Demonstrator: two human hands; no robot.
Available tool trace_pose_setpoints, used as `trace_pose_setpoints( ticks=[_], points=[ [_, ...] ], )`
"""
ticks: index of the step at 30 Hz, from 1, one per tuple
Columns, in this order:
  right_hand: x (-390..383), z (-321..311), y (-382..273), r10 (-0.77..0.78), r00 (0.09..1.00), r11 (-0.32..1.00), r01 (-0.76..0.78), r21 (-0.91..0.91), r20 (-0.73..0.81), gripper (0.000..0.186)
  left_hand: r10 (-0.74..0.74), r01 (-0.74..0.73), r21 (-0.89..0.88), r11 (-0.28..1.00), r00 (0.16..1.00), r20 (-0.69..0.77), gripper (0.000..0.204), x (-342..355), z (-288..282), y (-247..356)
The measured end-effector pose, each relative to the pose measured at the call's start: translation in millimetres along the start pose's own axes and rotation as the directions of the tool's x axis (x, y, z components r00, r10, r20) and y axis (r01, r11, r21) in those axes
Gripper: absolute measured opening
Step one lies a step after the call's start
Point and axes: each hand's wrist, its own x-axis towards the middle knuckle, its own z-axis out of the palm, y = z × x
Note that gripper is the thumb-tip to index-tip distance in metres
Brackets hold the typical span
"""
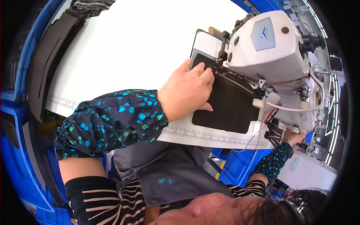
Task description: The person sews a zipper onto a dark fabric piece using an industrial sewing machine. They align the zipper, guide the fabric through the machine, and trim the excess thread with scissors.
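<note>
My left hand (189, 88) lies on a black piece of fabric (228, 103), thumb and fingers apart, with a gold ring on one finger. Its fingertips rest close to the needle and presser-foot area of a white sewing machine (270, 48). The fabric sits flat on the white table, its upper part reaching under the machine's head. My right hand (296, 137) is at the machine's right end, low by its body. Most of its fingers are hidden behind the machine, so what it touches cannot be made out.
A stack of dark cut fabric pieces (50, 63) hangs over the table's left edge. Striped cloth (93, 6) lies at the far left. A printed ruler (210, 137) runs along the near table edge. Blue bins (240, 168) stand below. A pale cable (296, 108) loops beside the machine.
</note>
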Motion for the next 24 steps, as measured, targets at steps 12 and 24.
trace_pose_setpoints(
  ticks=[12,24],
  points=[
    [-50,60,-37,0.234,0.972,0.902,-0.229,0.366,0.033,0.047,-0.005,0.005,-0.02,1.0,1.0,-0.005,0.073,2,0,-8],
    [-208,98,-216,-0.599,0.801,0.8,0.596,0.062,0.023,0.036,0.055,-0.054,0.019,0.998,0.996,-0.063,0.074,3,-4,-9]
  ],
)
